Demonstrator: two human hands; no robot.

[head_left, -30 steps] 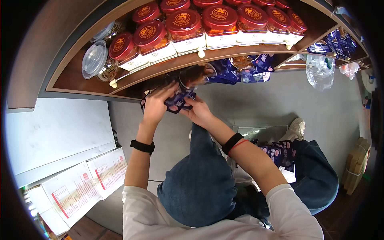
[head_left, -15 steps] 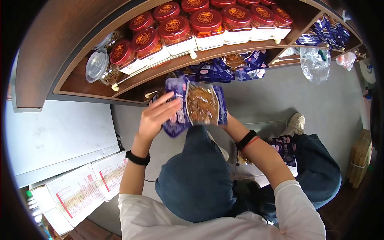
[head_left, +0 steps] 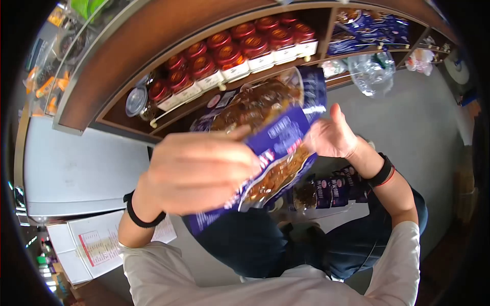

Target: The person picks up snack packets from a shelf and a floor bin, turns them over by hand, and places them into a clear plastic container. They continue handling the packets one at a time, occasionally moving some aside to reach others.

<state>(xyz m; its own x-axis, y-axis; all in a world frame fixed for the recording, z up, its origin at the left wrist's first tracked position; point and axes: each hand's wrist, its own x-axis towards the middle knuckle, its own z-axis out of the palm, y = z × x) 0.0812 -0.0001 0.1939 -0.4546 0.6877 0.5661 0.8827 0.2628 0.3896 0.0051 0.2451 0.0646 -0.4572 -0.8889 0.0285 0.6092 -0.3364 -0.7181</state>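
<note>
In front of me, several purple food pouches [head_left: 283, 130] with clear windows over brown contents are held up close to the camera, tilted and partly fanned. My left hand [head_left: 204, 171] is closed on their left side, blurred by motion. At their right edge is my right hand [head_left: 333, 136], its thumb raised apart and its palm toward the pouches. The ends of its fingers are blurred against the pouch edge, so how firmly they touch cannot be seen. More purple pouches [head_left: 332, 191] lie in a clear container low between my legs.
Red-lidded jars [head_left: 229, 56] line the wooden shelf ahead. Purple packets [head_left: 370, 33] fill the compartment at upper right, with a clear plastic bag [head_left: 371, 74] hanging below. White cartons [head_left: 102, 247] and a white cabinet top [head_left: 92, 168] stand at left.
The pouches have come up closer to the camera and turned, now tilted. My right hand has come out from behind them to their right edge, thumb raised. My view has shifted.
</note>
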